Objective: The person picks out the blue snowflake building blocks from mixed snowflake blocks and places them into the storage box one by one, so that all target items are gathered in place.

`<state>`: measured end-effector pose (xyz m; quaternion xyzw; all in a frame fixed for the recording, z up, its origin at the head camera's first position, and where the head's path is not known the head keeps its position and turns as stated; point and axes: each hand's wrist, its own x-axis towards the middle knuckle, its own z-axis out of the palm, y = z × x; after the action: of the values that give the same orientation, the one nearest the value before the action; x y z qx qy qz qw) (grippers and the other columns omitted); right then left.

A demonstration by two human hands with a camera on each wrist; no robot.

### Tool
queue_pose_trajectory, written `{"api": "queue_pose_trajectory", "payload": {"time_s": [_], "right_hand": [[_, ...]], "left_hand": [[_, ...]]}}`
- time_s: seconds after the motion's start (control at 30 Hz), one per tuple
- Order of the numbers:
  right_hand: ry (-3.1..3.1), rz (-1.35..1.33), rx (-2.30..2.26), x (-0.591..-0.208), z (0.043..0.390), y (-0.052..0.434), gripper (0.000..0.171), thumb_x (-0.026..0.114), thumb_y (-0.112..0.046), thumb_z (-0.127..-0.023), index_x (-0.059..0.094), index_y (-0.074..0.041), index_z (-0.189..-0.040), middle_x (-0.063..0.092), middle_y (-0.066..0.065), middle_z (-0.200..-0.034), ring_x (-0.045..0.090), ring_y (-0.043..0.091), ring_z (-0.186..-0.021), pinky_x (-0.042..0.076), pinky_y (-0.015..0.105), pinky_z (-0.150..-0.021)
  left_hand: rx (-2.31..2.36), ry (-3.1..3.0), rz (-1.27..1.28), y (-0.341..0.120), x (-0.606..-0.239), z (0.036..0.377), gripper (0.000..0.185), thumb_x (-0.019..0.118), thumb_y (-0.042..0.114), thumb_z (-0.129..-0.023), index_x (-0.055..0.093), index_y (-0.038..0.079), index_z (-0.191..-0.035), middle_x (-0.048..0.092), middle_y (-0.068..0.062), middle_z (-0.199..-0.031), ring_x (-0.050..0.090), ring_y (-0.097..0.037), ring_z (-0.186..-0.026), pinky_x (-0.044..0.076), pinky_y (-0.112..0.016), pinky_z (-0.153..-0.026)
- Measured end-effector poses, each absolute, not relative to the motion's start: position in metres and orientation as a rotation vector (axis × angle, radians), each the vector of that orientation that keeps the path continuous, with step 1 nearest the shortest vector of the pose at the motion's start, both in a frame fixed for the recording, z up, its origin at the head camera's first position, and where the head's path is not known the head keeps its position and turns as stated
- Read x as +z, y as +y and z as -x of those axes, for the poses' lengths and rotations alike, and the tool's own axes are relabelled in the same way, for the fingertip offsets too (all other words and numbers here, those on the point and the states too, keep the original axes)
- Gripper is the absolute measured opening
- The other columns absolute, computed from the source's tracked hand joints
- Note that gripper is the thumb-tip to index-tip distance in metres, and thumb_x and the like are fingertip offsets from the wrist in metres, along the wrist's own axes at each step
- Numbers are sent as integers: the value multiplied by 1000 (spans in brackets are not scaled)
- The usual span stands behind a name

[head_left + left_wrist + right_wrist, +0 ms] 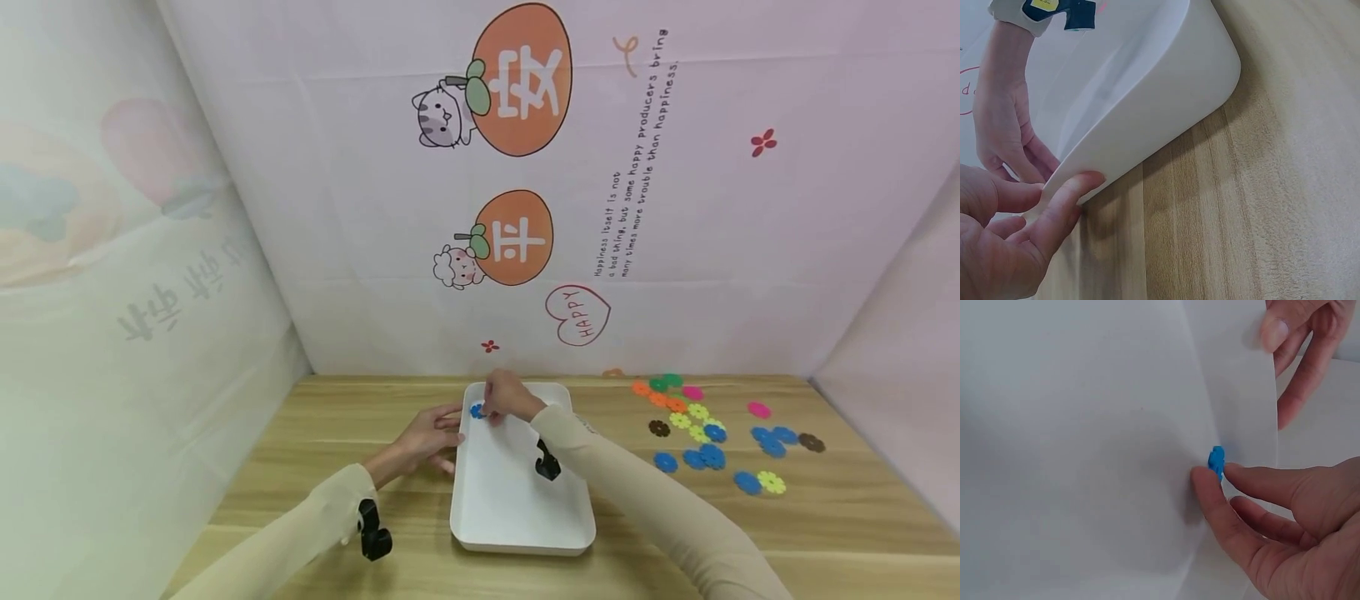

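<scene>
A white rectangular tray (517,500) stands on the wooden table. At its far left corner, my right hand (512,396) pinches a small blue flower-shaped disc (1216,460) between thumb and finger, just over the tray's inside. The disc is turned nearly edge-on in the right wrist view. My left hand (424,437) grips the tray's left wall near that corner, with a digit over the rim and other fingers along the outside. In the left wrist view, the wall (1147,131) rises between the left hand (1016,231) and the right hand (1007,125).
Right of the tray, several flower-shaped discs lie scattered on the table: blue discs (711,456), yellow discs (697,412), orange discs (657,400), green, pink and brown ones. A printed white cloth (375,317) hangs behind the table (300,467), with more cloth at both sides.
</scene>
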<state>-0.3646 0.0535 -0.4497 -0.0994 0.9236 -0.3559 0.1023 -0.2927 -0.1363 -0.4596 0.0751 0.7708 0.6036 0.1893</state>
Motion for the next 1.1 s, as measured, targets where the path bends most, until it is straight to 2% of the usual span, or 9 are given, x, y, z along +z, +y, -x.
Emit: {"api": "queue_pose_trajectory", "payload": {"time_s": [0.23,0.5,0.8,1.0,1.1], "right_hand": [[2673,327,-1050,-433,358,62,14,77,0,-93,67,5,-102,66,13,-91,75,31,-82,70,36,-77],[2666,402,-1099,-413,357,94,11,74,-1,-95,67,3,-101,70,14,-97,75,34,-84,70,37,-70],[2642,467,-1153,-408,361,142,15,71,-4,-98,67,5,-109,71,15,-97,74,33,-86,70,37,-71],[2679,512,-1189,-403,357,171,12,70,-1,-98,67,7,-105,70,18,-94,73,40,-87,70,43,-72],[2703,522,-1171,-399,354,186,14,68,-1,-98,66,9,-107,70,20,-95,71,37,-85,70,47,-73]], "left_hand": [[1701,2180,-210,-136,-461,293,64,63,-4,-100,37,-4,-158,49,-35,-151,67,-45,-121,69,-37,-61],[1708,2171,-218,-135,-463,294,63,63,-5,-99,38,-5,-158,49,-36,-151,68,-43,-120,69,-36,-60],[1710,2177,-211,-132,-462,293,63,61,-6,-100,37,-6,-158,48,-35,-151,66,-45,-123,69,-37,-60],[1695,2205,-206,-132,-463,292,62,63,-5,-99,40,-5,-156,50,-35,-150,67,-43,-121,69,-35,-58],[1693,2217,-195,-131,-462,291,61,64,-5,-99,42,-5,-156,51,-34,-150,67,-43,-121,69,-36,-58]]}}
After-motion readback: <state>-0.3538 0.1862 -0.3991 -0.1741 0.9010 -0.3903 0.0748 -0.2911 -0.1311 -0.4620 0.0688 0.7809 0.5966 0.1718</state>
